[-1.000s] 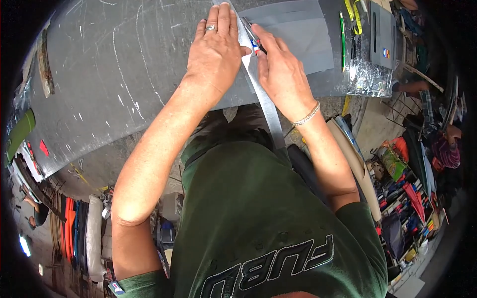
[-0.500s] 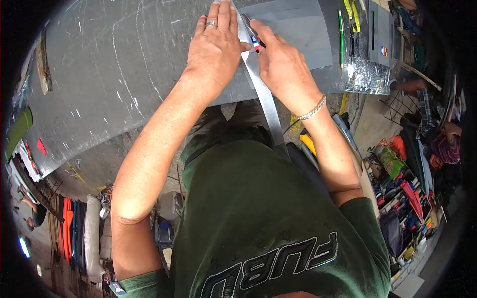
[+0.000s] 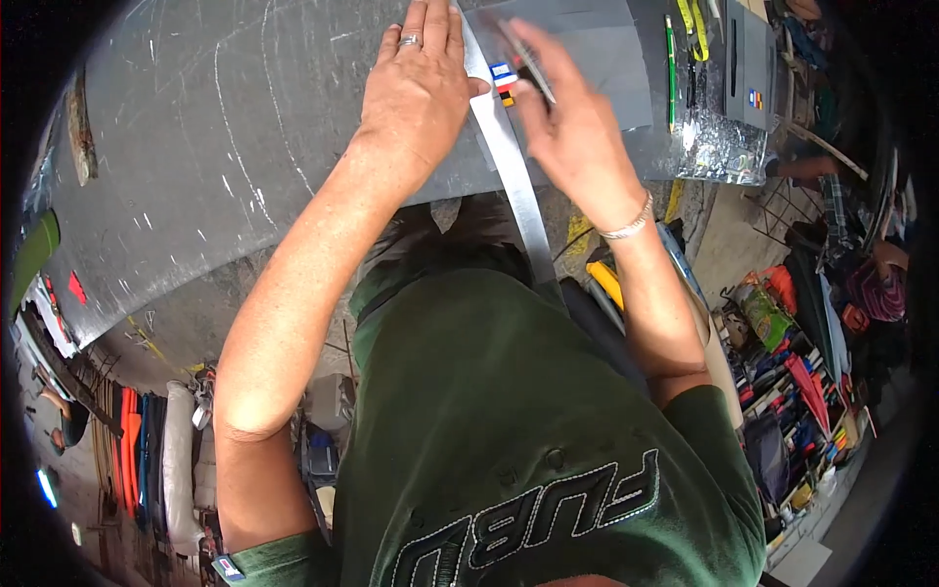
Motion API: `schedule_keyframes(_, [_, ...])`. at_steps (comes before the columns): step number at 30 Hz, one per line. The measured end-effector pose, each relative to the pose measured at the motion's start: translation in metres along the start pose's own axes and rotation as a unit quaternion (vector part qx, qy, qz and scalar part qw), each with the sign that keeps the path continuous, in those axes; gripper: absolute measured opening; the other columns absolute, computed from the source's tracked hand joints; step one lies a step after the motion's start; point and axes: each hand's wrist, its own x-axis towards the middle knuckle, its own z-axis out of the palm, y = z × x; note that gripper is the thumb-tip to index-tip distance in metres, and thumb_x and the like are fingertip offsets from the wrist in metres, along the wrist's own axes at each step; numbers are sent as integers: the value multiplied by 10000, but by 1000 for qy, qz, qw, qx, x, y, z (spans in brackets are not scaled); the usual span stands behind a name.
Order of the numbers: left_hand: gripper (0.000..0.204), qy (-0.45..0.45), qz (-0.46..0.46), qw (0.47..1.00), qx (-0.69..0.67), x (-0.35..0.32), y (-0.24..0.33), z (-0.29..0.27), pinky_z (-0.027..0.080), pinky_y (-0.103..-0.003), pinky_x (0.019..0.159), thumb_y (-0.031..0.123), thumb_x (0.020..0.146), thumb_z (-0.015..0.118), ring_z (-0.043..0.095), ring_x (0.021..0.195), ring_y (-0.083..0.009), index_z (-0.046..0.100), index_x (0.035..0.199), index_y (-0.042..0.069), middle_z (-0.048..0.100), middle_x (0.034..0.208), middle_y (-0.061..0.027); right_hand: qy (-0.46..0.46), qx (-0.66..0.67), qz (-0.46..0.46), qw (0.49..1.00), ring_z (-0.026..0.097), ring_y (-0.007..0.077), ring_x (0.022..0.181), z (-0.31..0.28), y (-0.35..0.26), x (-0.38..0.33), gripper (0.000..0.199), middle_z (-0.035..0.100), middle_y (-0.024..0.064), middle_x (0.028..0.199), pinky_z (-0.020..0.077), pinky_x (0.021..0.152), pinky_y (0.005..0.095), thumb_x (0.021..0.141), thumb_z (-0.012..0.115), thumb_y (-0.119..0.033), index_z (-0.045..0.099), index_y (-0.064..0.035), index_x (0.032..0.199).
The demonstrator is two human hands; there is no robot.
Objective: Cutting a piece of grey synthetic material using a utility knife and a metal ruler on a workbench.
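Note:
My left hand [image 3: 419,98] lies flat on the dark work table [image 3: 176,137], fingers stretched forward and thumb over a long metal ruler [image 3: 518,186]. The ruler slants across the table edge, its near end hanging beside my shirt. My right hand [image 3: 584,137], smeared by motion, pinches a slim grey knife-like tool [image 3: 536,70] just above the table, apart from the ruler. Under it lies a smooth grey sheet [image 3: 602,59]. Against the ruler's right side sits a small patch with blue, white, red and yellow blocks [image 3: 504,80].
A green pencil [image 3: 671,73], a yellow tape measure [image 3: 698,29] and a grey piece with a coloured label [image 3: 748,68] lie to the right. Several fabric rolls [image 3: 147,460] stand lower left. A cluttered heap [image 3: 797,391] and another person [image 3: 871,284] are at the right.
My right hand has lifted off the ruler's edge and shifted right with the tool, uncovering the coloured patch. The left hand stays pressed on the ruler.

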Motion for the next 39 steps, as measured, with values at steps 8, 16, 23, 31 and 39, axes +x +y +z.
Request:
schedule_keyframes(8, [747,-27,-7,999,18,1,4,-12,287,-446,1244,389,1004,575,312,1527,-348,369,1520,-111,350,1614,-252,-137,867,46,476,411,523,1423,-64,3,31,713,414,363,1521,411,1155,603,1001,635,-491,444,32,1448])
schedule_keyframes(16, [787,-64,-17,998,14,5,6,-16,282,-450,1251,404,986,602,300,1534,-346,353,1527,-111,346,1615,-252,-67,166,102,979,721,362,938,-64,68,94,462,718,205,1077,565,838,435,935,695,-244,603,-50,1344])
schedule_keyframes(23, [800,-85,-31,996,14,6,7,-18,284,-447,1251,399,978,617,305,1532,-346,343,1532,-110,329,1622,-256,60,289,-191,936,625,143,584,-10,3,142,328,647,63,676,493,546,271,1039,617,-325,679,-3,1021])
schedule_keyframes(31, [810,-64,-21,998,9,7,9,-21,301,-448,1243,387,965,641,327,1519,-350,343,1529,-112,341,1614,-255,-58,472,12,880,437,124,416,52,16,172,628,477,5,560,367,409,279,1073,339,-615,558,-73,845])
schedule_keyframes(39, [813,-53,-15,998,15,4,6,-18,302,-450,1241,392,961,645,343,1509,-351,350,1523,-116,356,1603,-263,-70,478,13,876,409,125,388,63,24,178,632,463,12,525,324,378,287,1070,365,-598,564,-63,801])
